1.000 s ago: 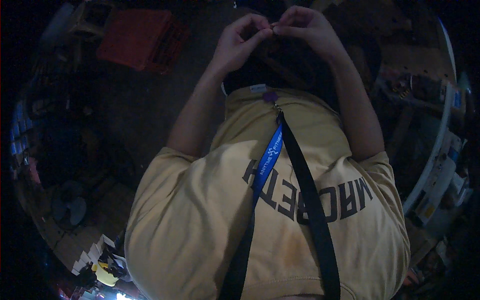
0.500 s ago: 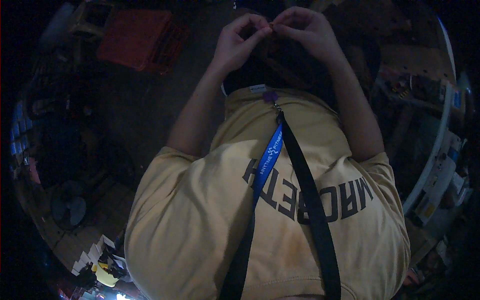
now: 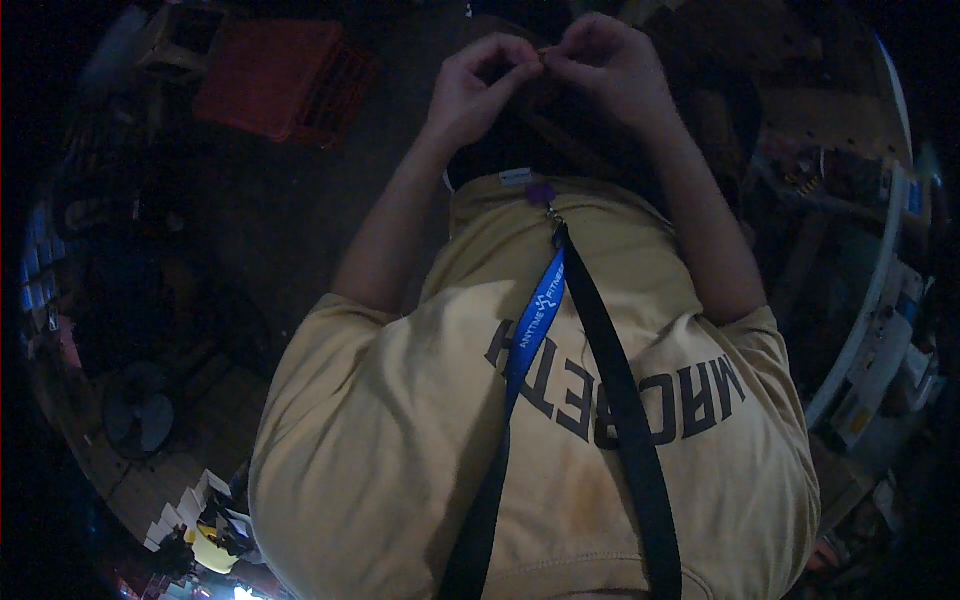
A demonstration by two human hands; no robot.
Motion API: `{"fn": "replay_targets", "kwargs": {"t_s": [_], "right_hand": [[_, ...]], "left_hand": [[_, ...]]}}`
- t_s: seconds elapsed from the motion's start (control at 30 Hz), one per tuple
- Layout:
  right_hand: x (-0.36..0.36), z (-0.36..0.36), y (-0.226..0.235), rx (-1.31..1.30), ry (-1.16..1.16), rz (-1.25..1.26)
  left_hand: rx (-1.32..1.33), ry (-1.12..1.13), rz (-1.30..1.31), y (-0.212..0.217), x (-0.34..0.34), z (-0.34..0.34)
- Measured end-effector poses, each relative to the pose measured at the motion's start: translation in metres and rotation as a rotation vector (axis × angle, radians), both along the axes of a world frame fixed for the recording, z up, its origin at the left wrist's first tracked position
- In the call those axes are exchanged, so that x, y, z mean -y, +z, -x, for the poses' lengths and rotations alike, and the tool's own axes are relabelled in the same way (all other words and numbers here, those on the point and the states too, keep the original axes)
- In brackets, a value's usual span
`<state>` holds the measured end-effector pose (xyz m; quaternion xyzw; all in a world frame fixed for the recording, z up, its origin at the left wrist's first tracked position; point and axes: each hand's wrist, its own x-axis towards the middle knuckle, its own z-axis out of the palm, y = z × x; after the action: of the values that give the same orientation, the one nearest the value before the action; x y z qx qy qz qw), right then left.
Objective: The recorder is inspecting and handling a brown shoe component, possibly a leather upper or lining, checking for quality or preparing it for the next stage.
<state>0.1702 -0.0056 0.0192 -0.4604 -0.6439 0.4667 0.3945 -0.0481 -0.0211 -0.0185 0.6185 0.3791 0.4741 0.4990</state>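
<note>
The left hand and right hand meet near twelve o'clock, each with thumb and forefinger pinched narrowly around a tiny brownish piece; that piece sits between the two sets of fingertips, too small and dark to tell its shape. Toward six o'clock from them, a blue-and-black lanyard with a small purple tag at its end lies over a tan T-shirt. Farther out, a red plastic crate stands between ten and eleven o'clock, and a fan between eight and nine.
</note>
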Motion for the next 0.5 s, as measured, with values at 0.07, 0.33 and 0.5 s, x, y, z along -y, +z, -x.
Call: {"fn": "replay_targets", "kwargs": {"t_s": [0.07,0.33,0.5], "right_hand": [[-0.004,-0.007,0.002,0.057,0.018,0.022],[-0.008,-0.017,-0.002,-0.137,0.166,0.285],[-0.01,-0.018,-0.005,-0.106,0.2,0.294]], "left_hand": [[0.036,-0.014,0.014,0.0,0.0,-0.001],[0.123,-0.1,0.017,-0.001,-0.003,0.0],[0.173,-0.121,0.024,0.002,-0.003,0.001]]}}
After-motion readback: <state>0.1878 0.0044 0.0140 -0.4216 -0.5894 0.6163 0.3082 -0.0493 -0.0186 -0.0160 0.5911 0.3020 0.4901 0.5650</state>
